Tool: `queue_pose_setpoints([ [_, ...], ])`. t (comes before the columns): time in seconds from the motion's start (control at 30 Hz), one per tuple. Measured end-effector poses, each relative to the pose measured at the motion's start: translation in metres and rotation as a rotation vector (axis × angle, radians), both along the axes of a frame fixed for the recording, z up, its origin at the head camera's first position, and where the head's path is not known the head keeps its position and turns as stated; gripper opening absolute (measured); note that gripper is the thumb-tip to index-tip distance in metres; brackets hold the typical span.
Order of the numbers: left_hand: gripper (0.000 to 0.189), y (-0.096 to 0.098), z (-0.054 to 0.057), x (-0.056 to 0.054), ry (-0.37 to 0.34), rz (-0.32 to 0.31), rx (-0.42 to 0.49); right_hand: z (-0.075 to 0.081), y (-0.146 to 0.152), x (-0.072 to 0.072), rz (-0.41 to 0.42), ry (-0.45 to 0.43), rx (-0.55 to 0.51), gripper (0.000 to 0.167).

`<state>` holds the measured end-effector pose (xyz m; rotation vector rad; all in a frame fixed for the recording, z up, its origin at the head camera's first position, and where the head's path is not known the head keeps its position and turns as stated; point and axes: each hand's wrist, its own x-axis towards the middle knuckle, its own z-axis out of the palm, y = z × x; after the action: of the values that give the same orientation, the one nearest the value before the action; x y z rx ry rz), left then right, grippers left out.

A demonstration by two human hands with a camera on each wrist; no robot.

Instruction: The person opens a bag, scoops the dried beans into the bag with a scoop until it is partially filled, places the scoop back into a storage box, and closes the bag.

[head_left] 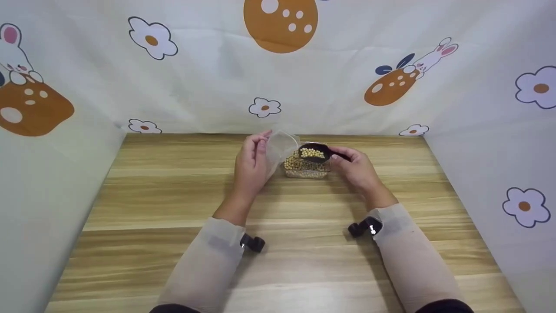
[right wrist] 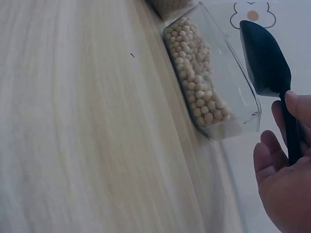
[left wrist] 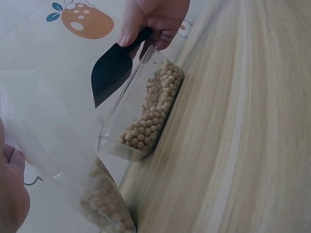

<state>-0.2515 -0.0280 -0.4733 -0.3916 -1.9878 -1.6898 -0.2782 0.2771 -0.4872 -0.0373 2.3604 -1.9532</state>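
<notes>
My right hand (head_left: 357, 170) grips the handle of a black scoop (right wrist: 265, 58), which carries a small heap of round yellowish beans (head_left: 312, 152). The scoop is over a clear plastic box (head_left: 306, 174) partly filled with the same beans (right wrist: 189, 73). To the left of the box, my left hand (head_left: 252, 163) holds a translucent plastic bag (head_left: 278, 150) upright by its side, its mouth spread apart. Beans (left wrist: 104, 201) lie in the bottom of the bag, as the left wrist view shows. The scoop's tip points toward the bag's mouth.
The wood-grain table (head_left: 304, 252) spreads under both arms. A cloth screen (head_left: 208, 82) printed with rabbits, oranges and flowers closes off the back and both sides. Each sleeve carries a small black wrist camera (head_left: 256, 243).
</notes>
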Motion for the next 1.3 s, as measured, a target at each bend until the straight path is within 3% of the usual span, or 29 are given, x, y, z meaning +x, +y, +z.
queue_pose_setpoints([
  [0.37, 0.021, -0.001, 0.001, 0.0, -0.004, 0.003, -0.014, 0.02, -0.001, 0.002, -0.061, 0.056, -0.048, 0.036],
  [0.97, 0.023, -0.001, 0.002, 0.0, -0.014, 0.005, -0.017, 0.086, -0.025, 0.013, 0.01, 0.178, -0.016, 0.035],
  [1.3, 0.022, -0.001, 0.002, 0.0, -0.029, -0.017, -0.002, 0.112, -0.041, 0.014, 0.119, 0.251, 0.168, 0.03],
])
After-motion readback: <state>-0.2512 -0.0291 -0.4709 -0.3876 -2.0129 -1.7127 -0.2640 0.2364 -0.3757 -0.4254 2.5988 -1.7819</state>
